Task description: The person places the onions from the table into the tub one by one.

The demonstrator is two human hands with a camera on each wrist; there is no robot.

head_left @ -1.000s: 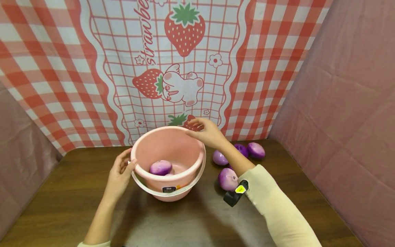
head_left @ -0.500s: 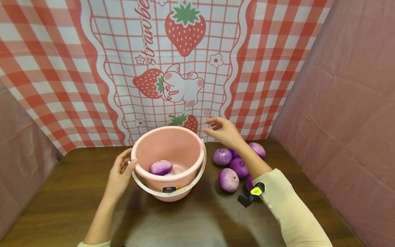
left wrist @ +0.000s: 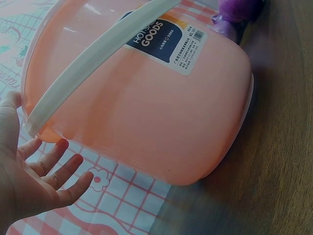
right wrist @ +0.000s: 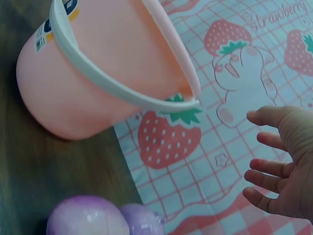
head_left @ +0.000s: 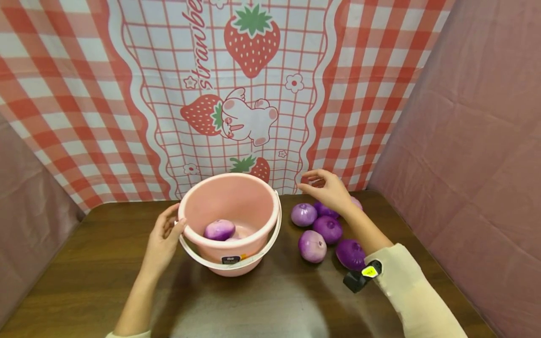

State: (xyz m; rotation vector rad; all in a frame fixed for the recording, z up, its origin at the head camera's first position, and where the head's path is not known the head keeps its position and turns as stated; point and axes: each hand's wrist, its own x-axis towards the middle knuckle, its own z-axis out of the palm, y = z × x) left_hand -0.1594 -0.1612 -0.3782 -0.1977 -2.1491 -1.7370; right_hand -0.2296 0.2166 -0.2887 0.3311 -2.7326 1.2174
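Note:
A pink bucket (head_left: 230,206) with a white handle (head_left: 253,258) stands on the table. Inside it lies a purple onion (head_left: 220,230), with part of another pale one showing below. My left hand (head_left: 164,239) holds the bucket's left rim near the handle joint, thumb at the rim; in the left wrist view its other fingers (left wrist: 73,188) spread loosely beside the wall. My right hand (head_left: 331,190) hovers, holding nothing, fingers loosely bent, above several purple onions (head_left: 327,229) right of the bucket. It partly covers the farthest onion. The right wrist view shows this hand (right wrist: 288,166) apart from the bucket.
A strawberry-print cloth (head_left: 253,117) hangs right behind the bucket and onions. Pink fabric walls (head_left: 456,155) flank the brown wooden table (head_left: 105,263). A black wrist strap (head_left: 359,279) sits on the right sleeve, close to the nearest dark onion (head_left: 351,254).
My right hand has moved right, from over the bucket's far right rim to above the onions, uncovering the nearer ones. The left hand and bucket stay in place.

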